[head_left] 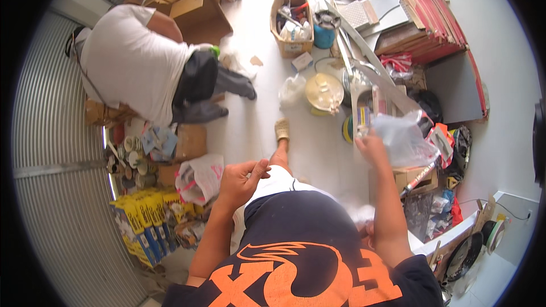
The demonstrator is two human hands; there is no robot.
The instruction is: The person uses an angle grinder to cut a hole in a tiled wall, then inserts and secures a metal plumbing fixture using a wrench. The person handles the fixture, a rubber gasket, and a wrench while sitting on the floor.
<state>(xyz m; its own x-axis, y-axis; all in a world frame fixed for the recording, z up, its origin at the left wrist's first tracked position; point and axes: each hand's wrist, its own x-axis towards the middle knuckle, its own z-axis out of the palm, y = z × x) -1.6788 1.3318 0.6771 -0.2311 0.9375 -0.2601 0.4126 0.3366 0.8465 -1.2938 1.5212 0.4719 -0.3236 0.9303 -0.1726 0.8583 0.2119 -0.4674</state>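
Note:
My left hand [244, 183] hovers in front of my body, with its fingers curled in and the thumb laid along them. Nothing shows in it. My right hand [372, 148] reaches forward to the right, its blurred fingers at the left edge of a clear plastic bag [401, 139]. Whether they grip the bag cannot be made out. Beneath and beside the bag stands a narrow open box [362, 99] with small packages. Just left of the right hand is a yellow and dark roll [347, 129], partly hidden.
Bent over at the left is another person [133, 62] in a white shirt. Yellow and blue packages [139, 224] line the left wall. Ahead are a round cream lid [324, 92], a carton [292, 25] of tools and a blue gas canister [324, 35]. Red-edged boards [429, 20] lean at the right.

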